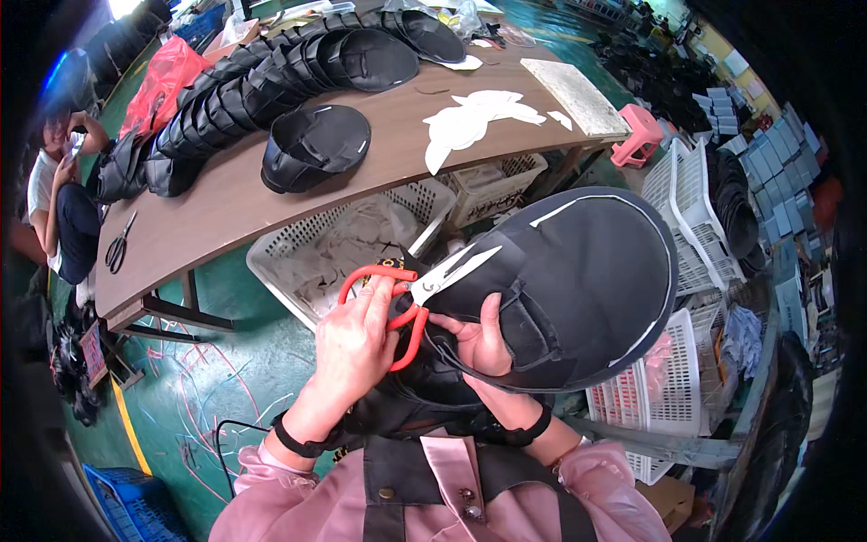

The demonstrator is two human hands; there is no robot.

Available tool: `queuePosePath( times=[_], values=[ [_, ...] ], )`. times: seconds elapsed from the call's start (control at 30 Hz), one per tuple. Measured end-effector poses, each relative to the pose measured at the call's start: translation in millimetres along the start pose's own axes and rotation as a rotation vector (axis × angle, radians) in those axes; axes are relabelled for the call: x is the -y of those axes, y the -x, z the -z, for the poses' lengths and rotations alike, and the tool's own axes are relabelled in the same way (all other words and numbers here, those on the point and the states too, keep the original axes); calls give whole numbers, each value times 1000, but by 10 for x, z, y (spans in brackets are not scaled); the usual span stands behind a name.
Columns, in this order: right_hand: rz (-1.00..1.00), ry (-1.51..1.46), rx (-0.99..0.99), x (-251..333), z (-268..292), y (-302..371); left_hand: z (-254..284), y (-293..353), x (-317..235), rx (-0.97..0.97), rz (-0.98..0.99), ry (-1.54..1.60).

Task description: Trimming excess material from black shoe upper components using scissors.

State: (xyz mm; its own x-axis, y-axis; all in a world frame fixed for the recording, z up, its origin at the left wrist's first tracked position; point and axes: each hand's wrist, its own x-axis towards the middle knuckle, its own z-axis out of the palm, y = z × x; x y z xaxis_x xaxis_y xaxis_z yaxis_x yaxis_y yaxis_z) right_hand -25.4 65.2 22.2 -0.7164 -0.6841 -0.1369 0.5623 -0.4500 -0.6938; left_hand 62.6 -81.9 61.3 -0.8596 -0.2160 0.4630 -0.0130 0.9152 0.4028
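Observation:
My left hand [357,334] grips a pair of scissors [442,278] by their red handles. The pale blades point up and to the right, slightly apart, over the edge of a black leather-like piece [591,280]. That piece has a broad oval panel, a strap-like band across its lower part and a white line along its rim. Its near left side is held by my right hand [483,339], thumb on top and fingers partly hidden beneath. I cannot tell whether the blades touch the material.
On the brown table [406,135] lie stacked black pieces [262,90], one single black piece [316,144], white cut-outs [474,122], a pale board [573,95] and black scissors [119,244]. White crates [361,239] stand below. A pink stool [637,135] is at right; a person [63,181] sits at left.

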Motion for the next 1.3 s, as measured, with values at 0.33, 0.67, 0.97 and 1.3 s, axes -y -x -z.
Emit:
queuePosePath(
  times=[0.33, 0.67, 0.97, 1.3],
  values=[
    [109, 75, 25, -15, 4, 4, -72, 64, 69, 14, -18, 59],
    [41, 93, -17, -51, 149, 47, -98, 94, 69, 53, 46, 101],
    [-216, -21, -337, 197, 161, 207, -114, 6, 358, -63, 436, 366],
    [-335, 89, -95, 76, 29, 307, -255, -59, -92, -78, 483, 1117]
  ],
)
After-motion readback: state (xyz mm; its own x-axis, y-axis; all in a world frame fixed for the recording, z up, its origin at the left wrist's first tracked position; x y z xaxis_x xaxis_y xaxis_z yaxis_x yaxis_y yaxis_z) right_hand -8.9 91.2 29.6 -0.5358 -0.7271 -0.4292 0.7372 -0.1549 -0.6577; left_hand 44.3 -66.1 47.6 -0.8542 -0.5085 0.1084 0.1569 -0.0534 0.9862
